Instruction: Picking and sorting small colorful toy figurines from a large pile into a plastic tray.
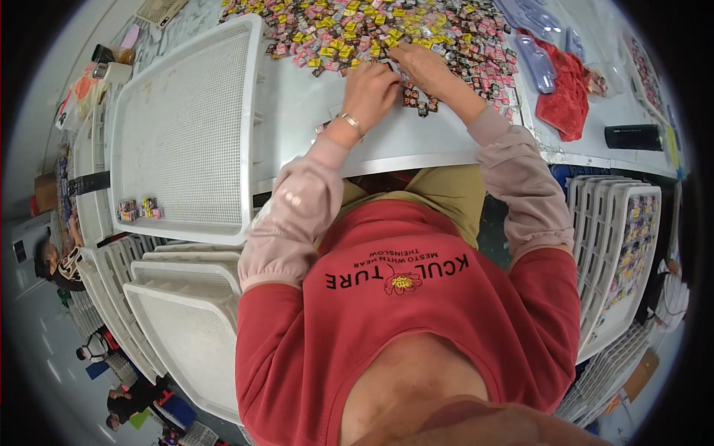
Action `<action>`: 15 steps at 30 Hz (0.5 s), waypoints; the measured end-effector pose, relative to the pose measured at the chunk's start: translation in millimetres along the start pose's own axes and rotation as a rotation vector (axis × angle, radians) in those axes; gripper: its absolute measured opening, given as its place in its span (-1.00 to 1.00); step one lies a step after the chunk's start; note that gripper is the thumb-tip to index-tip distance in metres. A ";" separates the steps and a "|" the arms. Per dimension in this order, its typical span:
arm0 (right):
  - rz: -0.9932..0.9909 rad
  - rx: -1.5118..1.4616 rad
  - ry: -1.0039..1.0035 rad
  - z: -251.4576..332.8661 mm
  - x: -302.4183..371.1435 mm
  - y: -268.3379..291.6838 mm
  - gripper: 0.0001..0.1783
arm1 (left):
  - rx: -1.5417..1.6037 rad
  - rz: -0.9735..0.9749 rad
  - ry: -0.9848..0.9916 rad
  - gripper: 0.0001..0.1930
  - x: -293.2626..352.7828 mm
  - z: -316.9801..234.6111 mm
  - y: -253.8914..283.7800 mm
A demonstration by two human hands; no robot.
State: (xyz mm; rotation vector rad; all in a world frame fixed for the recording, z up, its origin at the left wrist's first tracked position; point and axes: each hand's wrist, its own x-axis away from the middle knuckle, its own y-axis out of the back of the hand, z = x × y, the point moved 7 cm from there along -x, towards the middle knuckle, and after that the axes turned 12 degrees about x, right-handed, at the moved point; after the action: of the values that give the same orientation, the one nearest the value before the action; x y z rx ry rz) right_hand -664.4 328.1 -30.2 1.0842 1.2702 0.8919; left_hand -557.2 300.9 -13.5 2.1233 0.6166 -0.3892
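Observation:
A wide heap of small square printed pieces (357, 31) in yellow, pink and black covers the far part of the white table (297, 104). At its near edge my left hand (370, 91) has its fingers bent inward, with whatever they hold hidden. My right hand (431, 70) lies close beside it, fingers curled toward the left hand and their tips among the pieces. What it grips cannot be made out. Several dark pieces (422, 104) lie in a small cluster just under the right hand. A bracelet is on my left wrist.
To the left a white mesh tray (186, 119) holds two small groups of pieces (140, 209) in its near corner. More trays (186, 320) are stacked below it. At right are a red cloth (563, 93), a black cylinder (634, 137) and a tray stack (621, 253). Other people sit far left.

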 end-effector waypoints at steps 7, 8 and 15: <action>-0.015 -0.849 -0.444 -49.1 23.3 5.1 -0.79 | -0.187 0.197 0.006 -0.89 -22.6 -2.1 -33.1; 0.024 -1.180 -0.585 -54.3 29.5 -4.4 -0.79 | -0.138 0.235 0.035 -0.88 -23.4 -0.3 -34.3; -0.069 -1.703 -0.610 -50.4 41.0 -10.7 -0.72 | -0.042 0.149 -0.013 -0.88 -27.3 -4.2 -32.3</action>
State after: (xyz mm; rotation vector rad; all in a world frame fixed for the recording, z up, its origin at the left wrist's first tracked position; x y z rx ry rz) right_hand -710.3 370.7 -50.7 -0.1269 -0.1837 1.0452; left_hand -597.6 312.7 -19.3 2.1094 0.4519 -0.3049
